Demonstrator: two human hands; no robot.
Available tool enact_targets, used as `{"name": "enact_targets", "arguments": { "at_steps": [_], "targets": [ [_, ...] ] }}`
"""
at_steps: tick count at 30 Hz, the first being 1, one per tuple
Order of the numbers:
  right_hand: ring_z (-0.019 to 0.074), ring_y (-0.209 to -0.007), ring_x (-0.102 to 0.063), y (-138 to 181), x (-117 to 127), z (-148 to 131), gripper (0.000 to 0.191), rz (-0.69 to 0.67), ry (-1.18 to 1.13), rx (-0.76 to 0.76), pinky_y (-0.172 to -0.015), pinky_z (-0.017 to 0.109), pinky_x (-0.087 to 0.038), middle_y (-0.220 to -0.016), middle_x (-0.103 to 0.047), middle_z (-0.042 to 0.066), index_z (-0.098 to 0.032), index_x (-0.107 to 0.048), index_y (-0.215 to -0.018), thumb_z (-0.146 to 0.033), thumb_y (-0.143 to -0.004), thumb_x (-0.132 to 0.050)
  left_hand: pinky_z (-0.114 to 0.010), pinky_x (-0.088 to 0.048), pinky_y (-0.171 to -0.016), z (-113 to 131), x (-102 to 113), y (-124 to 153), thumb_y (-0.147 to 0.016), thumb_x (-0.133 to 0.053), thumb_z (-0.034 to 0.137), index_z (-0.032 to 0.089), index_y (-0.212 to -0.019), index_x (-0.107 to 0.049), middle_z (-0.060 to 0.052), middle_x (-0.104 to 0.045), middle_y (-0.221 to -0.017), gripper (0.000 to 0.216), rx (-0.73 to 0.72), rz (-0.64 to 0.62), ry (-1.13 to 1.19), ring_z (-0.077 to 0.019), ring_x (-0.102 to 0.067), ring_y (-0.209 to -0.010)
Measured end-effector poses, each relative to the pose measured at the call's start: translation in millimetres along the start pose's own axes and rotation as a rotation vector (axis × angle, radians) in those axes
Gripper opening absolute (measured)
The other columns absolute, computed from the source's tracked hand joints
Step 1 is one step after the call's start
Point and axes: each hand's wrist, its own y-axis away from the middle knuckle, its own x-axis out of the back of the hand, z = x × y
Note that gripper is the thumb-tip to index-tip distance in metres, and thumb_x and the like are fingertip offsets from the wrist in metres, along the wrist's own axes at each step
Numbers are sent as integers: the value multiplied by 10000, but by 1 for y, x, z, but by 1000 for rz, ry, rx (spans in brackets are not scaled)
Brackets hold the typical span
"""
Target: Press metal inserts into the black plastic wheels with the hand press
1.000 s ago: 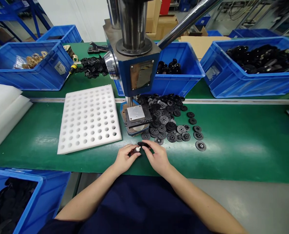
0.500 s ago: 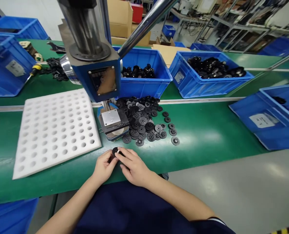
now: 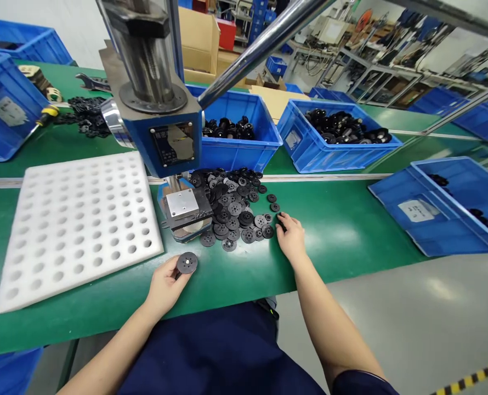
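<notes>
First inspector: Begin with the largest items.

Second inspector: A green counter [image 3: 334,219] runs before the person. On it stands a blue press [image 3: 141,134]; left of that lies a white foam block [image 3: 79,278] with rows of round holes. To the right of the press base spreads a heap of dark discs [image 3: 234,209].

First inspector: The hands?

Second inspector: The right hand [image 3: 291,238] is at the heap's right edge, fingertips curled at a dark piece they mostly cover; whether that grip is closed on it, I cannot tell. The left hand [image 3: 165,282], in front of the press, has its grip narrowed on a single black disc [image 3: 187,267].

First inspector: Orientation?

Second inspector: Its flat face is turned up toward the person and shows nearly full round, so no direction across it is the longer. The axis through its centre points up toward the person's head.

First inspector: Position relative to the grip?

Second inspector: At the fingertips, most of the face clear beyond them. It sits near the foam block's near right corner, apart from the heap. Smallest item noted: a white spot [image 3: 187,262] at its centre, ringed by small holes.
</notes>
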Motion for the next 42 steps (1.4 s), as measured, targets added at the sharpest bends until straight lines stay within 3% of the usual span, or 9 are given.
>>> {"name": "enact_targets", "arguments": {
  "at_steps": [4,9,14,18,26,32,37,42],
  "targets": [
    [265,-880,-634,-5,4,3,282,-5,-35,-15,-841,471,-517,-960,-729,126,-171,-722,-929,-314,-868,-486,-252,-518,-618,10,0,-2,-801,-671,342,177,-835,-699,-30,-707,-738,171,21,21,33,-161,-628,-648],
    [223,-885,-651,38,3,-29,370,0,-189,-34,-842,406,-538,-1047,-701,126,-155,-637,-1210,-373,-950,-490,-240,-470,-546,20,0,-4,-820,-657,371,175,-749,-658,-9,-628,-635,209,28,17,84,-136,-551,-561],
    [204,-902,-636,95,-17,-84,241,-371,-377,320,-846,392,-550,-1038,-695,90,-202,-667,-1138,-262,-968,-506,-259,-510,-613,9,-3,-2,-795,-679,332,167,-810,-660,-39,-683,-744,166,68,25,104,-155,-611,-649],
    [212,-890,-589,104,-20,-112,209,-367,-332,396,-806,382,-549,-962,-667,95,-182,-682,-1059,-216,-970,-496,-265,-534,-631,3,-2,0,-769,-705,306,169,-891,-663,-47,-719,-818,188,109,28,132,-161,-645,-691],
    [254,-956,-556,109,-13,-111,339,-344,-207,407,-802,427,-510,-1037,-618,125,-166,-639,-1183,-397,-946,-568,-246,-511,-497,13,-10,2,-792,-708,355,169,-805,-681,-8,-655,-619,188,128,-80,199,-134,-595,-519],
    [260,-962,-540,111,-13,-114,394,-383,-149,386,-786,415,-484,-1051,-605,130,-156,-619,-1227,-413,-928,-600,-260,-518,-602,8,-14,3,-775,-675,220,169,-787,-700,-43,-696,-745,58,55,-99,68,-150,-612,-636],
    [259,-939,-546,106,-7,-118,362,-455,-138,377,-759,404,-470,-1011,-607,115,-198,-642,-1198,-412,-906,-634,-268,-528,-634,10,-12,3,-779,-696,254,172,-847,-706,-45,-722,-775,107,50,-76,43,-164,-632,-673],
    [276,-959,-553,106,-7,-118,433,-445,-114,375,-756,415,-470,-1031,-618,123,-192,-616,-1228,-449,-883,-661,-306,-543,-690,11,-12,2,-805,-689,280,186,-842,-731,-63,-751,-840,109,-22,-77,-8,-194,-668,-742]
  ]
}}
